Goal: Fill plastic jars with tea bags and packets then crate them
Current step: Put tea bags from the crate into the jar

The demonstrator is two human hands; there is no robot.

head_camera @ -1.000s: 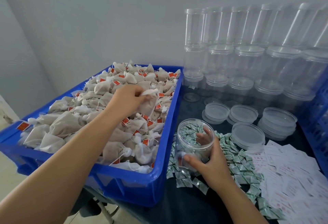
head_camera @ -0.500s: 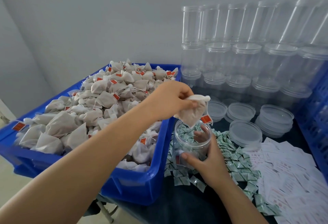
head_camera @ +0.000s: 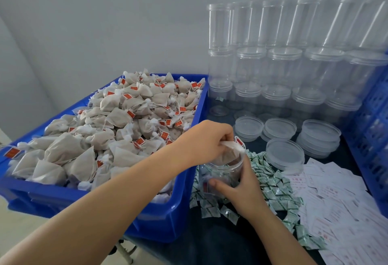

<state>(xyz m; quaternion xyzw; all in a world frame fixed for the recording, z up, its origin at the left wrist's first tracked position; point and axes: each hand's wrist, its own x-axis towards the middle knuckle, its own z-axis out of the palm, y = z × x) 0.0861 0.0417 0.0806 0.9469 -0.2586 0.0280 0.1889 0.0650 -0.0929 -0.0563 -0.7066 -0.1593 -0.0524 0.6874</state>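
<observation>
While the right hand (head_camera: 243, 191) wraps thumb and fingers round the one open plastic jar (head_camera: 223, 173) standing on the green packets (head_camera: 270, 183), the left hand (head_camera: 206, 142) pinches a single tea bag (head_camera: 230, 154) right at the jar's mouth, its red tag hanging at the rim. One blue tub (head_camera: 178, 208), heaped with tea bags, sits just to the left. Four stacks of clear lids (head_camera: 285, 153) lie behind, before rows of empty jars (head_camera: 283, 65), perhaps fifteen. White slips (head_camera: 336, 201) spread right.
</observation>
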